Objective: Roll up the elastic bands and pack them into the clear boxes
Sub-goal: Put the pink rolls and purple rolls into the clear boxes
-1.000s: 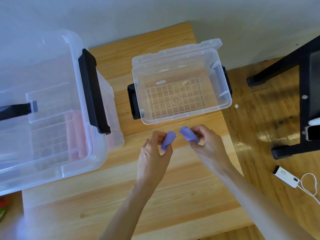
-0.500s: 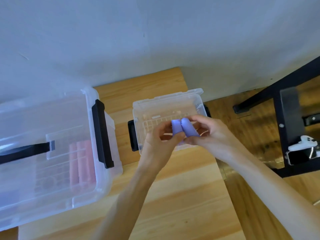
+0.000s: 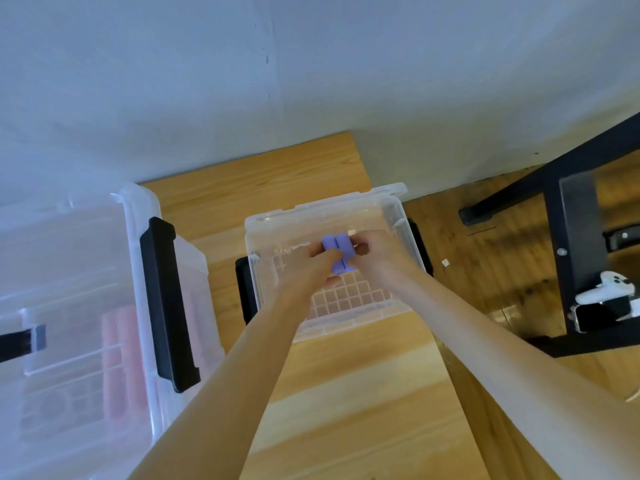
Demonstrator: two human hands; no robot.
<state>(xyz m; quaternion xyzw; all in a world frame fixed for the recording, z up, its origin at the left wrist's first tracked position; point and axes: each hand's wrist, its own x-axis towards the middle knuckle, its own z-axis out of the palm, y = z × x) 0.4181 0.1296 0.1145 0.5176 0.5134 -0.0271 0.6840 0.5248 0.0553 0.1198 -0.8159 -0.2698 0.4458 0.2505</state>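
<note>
Two purple rolls [image 3: 338, 250] sit side by side, pinched between the left hand [image 3: 313, 268] and right hand [image 3: 375, 252], over the open small clear box [image 3: 394, 216] on the wooden table [image 3: 346, 393].

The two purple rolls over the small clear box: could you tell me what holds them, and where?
The left hand pinches one purple roll and the right hand the other, side by side, fingers around their middles.

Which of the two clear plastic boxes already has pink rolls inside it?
The large clear plastic box at the left edge holds pink rolls. The small clear plastic box in the middle shows only its grid floor, under both hands.
</note>
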